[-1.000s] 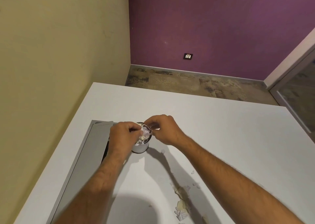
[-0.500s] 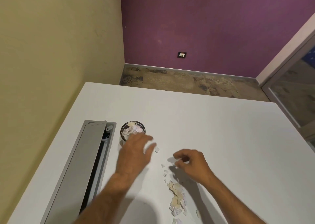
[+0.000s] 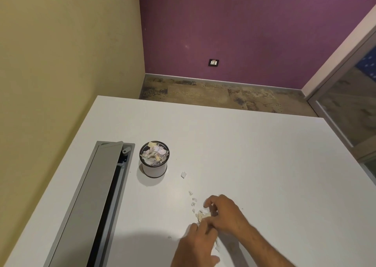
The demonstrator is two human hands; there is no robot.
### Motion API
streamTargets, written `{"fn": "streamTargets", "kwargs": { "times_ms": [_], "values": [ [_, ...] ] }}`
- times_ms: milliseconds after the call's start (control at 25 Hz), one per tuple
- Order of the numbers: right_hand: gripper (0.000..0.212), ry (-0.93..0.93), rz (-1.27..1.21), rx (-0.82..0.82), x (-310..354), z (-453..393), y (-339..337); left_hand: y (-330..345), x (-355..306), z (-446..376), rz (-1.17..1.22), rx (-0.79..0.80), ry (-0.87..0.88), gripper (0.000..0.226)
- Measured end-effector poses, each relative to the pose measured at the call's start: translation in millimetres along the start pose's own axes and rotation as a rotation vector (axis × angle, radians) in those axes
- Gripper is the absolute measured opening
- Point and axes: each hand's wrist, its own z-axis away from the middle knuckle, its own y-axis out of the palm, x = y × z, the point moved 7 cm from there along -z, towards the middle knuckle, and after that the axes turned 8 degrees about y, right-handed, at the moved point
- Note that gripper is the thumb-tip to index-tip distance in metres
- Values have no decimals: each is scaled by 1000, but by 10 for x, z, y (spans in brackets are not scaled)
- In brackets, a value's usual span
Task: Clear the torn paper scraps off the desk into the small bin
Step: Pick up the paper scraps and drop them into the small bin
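Both hands are working the scraps [image 3: 203, 215] on the bench [image 3: 254, 155]; the right hand [image 3: 225, 214] is curling its fingers around them; the left hand [image 3: 198, 244] is pinching at their near edge. The small bin [image 3: 154, 159] is standing well apart, heaped with paper.

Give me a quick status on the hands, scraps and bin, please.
Both hands, left and right, down on the scrap pile, gathering. Small bin heaped full. Loose scrap lies between; nothing blocking.

Both forearms are bare and hairy, without sleeves.
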Motion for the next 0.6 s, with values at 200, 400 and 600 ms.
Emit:
{"fn": "streamTargets", "kwargs": {
  "times_ms": [200, 400, 600],
  "values": [
    [22, -14, 48, -32, 94, -63, 66, 84, 198, -13, -43, -28, 17, 37],
    [23, 14, -39, -44, 72, -103, 6, -43, 461, 17, 90, -222, 21, 4],
    [21, 116, -462, 58, -18, -100, -157, -222, 853, 139, 441, -312, -353, 12]
  ]
}}
